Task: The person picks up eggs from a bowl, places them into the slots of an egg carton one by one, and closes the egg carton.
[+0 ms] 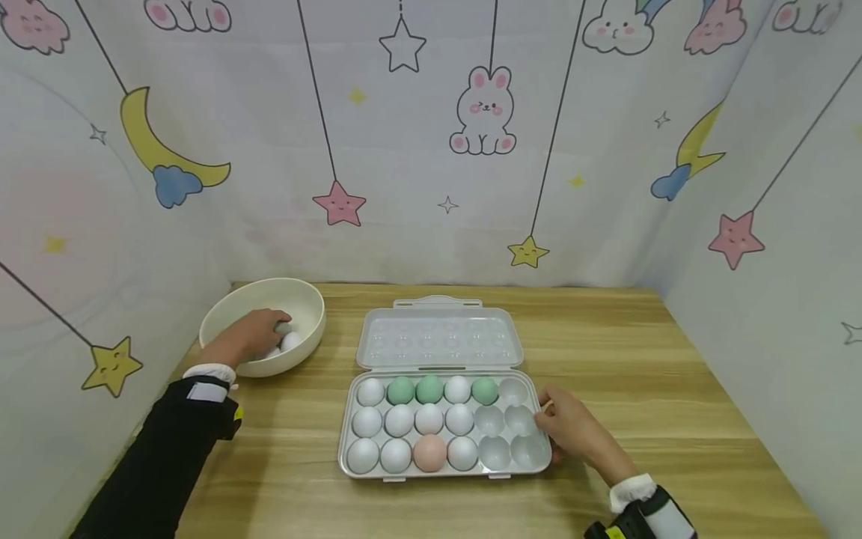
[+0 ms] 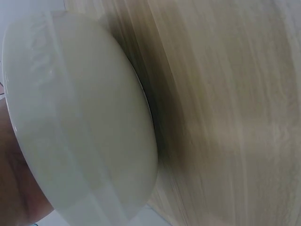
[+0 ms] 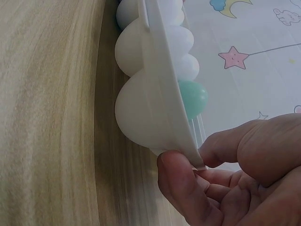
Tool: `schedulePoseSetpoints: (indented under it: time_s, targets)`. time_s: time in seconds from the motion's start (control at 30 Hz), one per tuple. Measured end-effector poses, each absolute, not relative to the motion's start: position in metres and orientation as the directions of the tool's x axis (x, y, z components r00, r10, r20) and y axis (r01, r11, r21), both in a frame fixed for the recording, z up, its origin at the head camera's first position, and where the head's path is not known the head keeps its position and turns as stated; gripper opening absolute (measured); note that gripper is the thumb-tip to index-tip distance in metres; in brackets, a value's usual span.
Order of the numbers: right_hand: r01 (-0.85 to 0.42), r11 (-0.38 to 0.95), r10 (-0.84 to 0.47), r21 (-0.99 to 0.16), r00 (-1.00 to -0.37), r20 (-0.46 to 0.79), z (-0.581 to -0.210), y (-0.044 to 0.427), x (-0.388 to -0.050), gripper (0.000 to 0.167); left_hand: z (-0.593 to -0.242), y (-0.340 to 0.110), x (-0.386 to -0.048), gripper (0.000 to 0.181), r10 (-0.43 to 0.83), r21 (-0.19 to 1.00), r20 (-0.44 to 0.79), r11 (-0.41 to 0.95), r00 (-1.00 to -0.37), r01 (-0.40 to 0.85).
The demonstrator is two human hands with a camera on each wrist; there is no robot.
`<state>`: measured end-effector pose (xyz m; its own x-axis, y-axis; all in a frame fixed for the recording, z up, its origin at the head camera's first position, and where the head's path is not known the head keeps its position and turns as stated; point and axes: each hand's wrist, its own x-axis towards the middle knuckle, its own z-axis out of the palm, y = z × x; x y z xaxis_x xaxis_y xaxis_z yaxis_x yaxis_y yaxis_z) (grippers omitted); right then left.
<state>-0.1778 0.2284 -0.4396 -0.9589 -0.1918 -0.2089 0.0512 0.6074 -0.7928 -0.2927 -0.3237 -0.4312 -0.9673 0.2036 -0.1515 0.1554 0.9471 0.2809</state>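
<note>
My left hand (image 1: 252, 335) reaches into a cream bowl (image 1: 225, 307), its fingers over white eggs (image 1: 290, 341). An egg shows partly under the fingertips; whether they grip it is hidden. In the left wrist view the bowl's outer wall (image 2: 99, 113) covers the fingers. My right hand (image 1: 572, 427) pinches the right rim of a plastic egg carton (image 1: 444, 475), thumb and fingers on either side of the edge (image 3: 186, 141). White eggs, green eggs (image 1: 429, 389) and one peach-pink egg (image 1: 429, 453) sit in its cups. Hollow cups (image 1: 494, 452) show at the right end.
The carton's clear lid (image 1: 440, 337) lies folded back behind it on the wooden table (image 1: 673, 419). A white curtain (image 1: 417, 150) with cartoon drawings hangs behind the table and along both sides. The bowl stands at the table's back left.
</note>
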Motion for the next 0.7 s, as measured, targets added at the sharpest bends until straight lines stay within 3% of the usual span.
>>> schedulePoseSetpoints:
  time_s: [0.2,0.7]
  targets:
    - [0.048,0.607,-0.196,-0.794,-0.958,-0.208,-0.440,0.228,-0.179,0.012,-0.429,-0.322,-0.291,0.042,0.187,0.297,-0.144,0.945,-0.972,0.138]
    - [0.043,0.598,-0.200,-0.800,-0.959,-0.201,-0.440,0.228,-0.177,0.012,-0.408,-0.333,-0.282,0.048,0.157,0.370,0.057,0.914,-0.986,0.167]
